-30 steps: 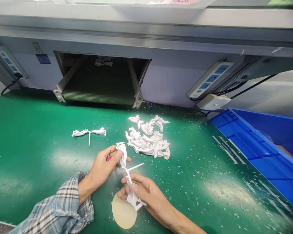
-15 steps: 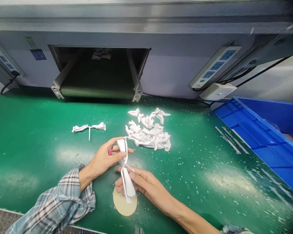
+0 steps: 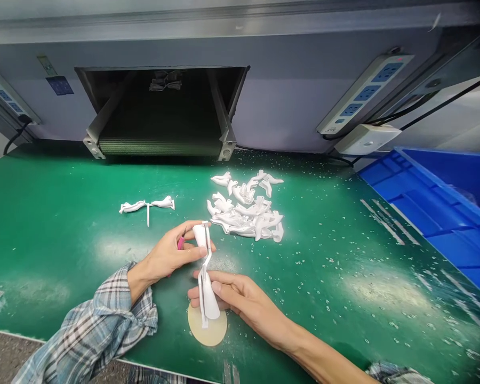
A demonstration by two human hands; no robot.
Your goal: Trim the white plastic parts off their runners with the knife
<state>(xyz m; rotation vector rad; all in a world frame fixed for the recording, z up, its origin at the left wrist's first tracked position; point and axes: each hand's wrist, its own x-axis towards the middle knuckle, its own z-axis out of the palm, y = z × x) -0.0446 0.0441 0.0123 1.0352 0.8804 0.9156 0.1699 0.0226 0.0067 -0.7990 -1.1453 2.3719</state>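
Note:
Between my hands is a white moulded plastic piece (image 3: 210, 298), two curved parts joined by a thin runner. My left hand (image 3: 172, 250) pinches its upper end between thumb and fingers. A small pink-handled tool (image 3: 181, 242) is also tucked in that hand; most of it is hidden. Lower down, my right hand (image 3: 240, 298) grips the other curved part with the thumb in front and fingers behind. Beneath the piece lies a round yellowish disc (image 3: 208, 333) on the green table (image 3: 304, 298).
A pile of loose white plastic parts (image 3: 248, 213) lies beyond my hands. Another joined pair on its runner (image 3: 147, 205) rests to the left. Behind are a conveyor belt (image 3: 160, 128) with white pieces deep inside, a power strip (image 3: 366, 93) and, right, a blue bin (image 3: 432, 202).
The white piece has turned slightly in my hands, and the short stem at its middle no longer shows. Both hands keep their grip. The camera view has shifted a little.

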